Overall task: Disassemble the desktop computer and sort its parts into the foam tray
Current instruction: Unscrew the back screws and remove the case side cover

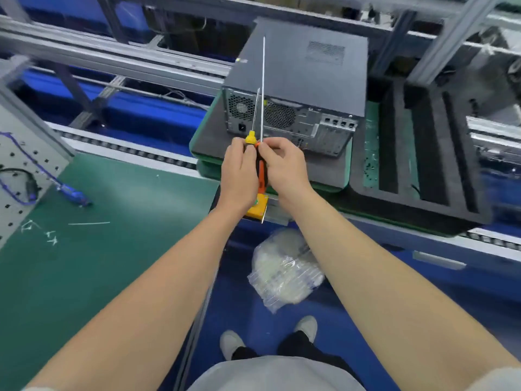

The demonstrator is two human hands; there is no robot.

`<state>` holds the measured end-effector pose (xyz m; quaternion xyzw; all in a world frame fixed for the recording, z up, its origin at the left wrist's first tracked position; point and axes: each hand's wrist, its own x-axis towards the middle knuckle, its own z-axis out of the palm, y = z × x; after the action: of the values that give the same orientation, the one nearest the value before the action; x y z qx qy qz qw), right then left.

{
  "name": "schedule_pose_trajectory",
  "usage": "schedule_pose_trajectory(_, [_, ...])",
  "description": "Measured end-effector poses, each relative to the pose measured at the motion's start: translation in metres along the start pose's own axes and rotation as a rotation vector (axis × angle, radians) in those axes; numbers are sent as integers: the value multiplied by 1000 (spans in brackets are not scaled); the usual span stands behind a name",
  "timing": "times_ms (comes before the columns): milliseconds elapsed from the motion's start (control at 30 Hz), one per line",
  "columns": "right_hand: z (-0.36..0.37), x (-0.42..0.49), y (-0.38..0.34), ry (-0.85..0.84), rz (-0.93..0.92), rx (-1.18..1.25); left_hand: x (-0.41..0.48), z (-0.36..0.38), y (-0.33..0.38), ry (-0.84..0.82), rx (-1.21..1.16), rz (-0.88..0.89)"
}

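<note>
The desktop computer lies on its side on a grey pad over the conveyor, cover closed, rear panel with fans and ports facing me. The black foam tray sits right of it, slots bare. In front of the rear panel my left hand grips a yellow-tipped screwdriver, shaft pointing up. My right hand grips an orange-and-black screwdriver with a long thin shaft rising past the case. Both hands are close together, about touching.
A yellow block sits on the conveyor edge under my hands. A green bench mat lies left, with a blue cable and a pegboard. A clear plastic bag lies on the blue floor by my feet.
</note>
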<state>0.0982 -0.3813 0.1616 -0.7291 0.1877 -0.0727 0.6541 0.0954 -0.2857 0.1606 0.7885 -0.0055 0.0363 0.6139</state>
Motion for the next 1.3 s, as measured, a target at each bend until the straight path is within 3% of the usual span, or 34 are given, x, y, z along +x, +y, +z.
schedule_pose_trajectory(267, [-170,40,-6,290,0,34,6,150,52,-279,199,192])
schedule_pose_trajectory(467, [-229,76,25,304,174,13,9,205,38,-311,310,53])
schedule_pose_trajectory(767, [-216,103,85,192,497,24,33,188,-9,-328,584,-84])
schedule_pose_trajectory(1000, [-188,133,97,229,530,-116,69,172,-30,-409,644,-94])
schedule_pose_trajectory(1300, [-165,156,99,417,461,-313,111,166,-41,-661,570,15])
